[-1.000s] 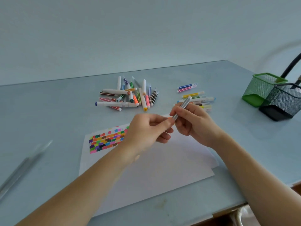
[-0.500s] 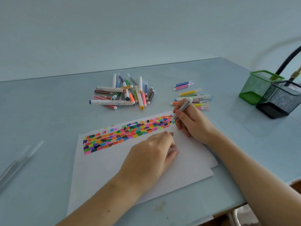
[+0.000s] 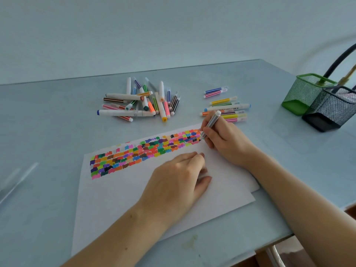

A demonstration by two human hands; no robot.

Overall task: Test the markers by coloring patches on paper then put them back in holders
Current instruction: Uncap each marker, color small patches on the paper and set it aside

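A second earlier both hands had been raised together over the sheet, working at the grey marker; by this moment they had parted and come down. The right hand (image 3: pixel 225 139) pinched the grey marker (image 3: pixel 211 121) between thumb and curled fingers, its tip lowered to the right end of the band of colored patches (image 3: pixel 146 151) on the paper (image 3: pixel 123 199), though the tip itself was hidden by the fingers. The left hand (image 3: pixel 179 178) lay on the paper just below the patches, fingers loosely curled; whether they held the marker's cap could not be told.

The change suggested that uncapping was over and another test patch was being started. The sheet sat on the pale blue counter (image 3: pixel 48 132), a second sheet showing beneath its right edge.

Much of the task seemed to remain. A loose pile of markers (image 3: pixel 142 103) lay beyond the paper to the left, a smaller group of markers (image 3: pixel 227 106) just beyond the right hand. The green mesh holder (image 3: pixel 302 93) and the black mesh holder (image 3: pixel 333 108), touching each other at the far right, appeared to hold no markers yet.
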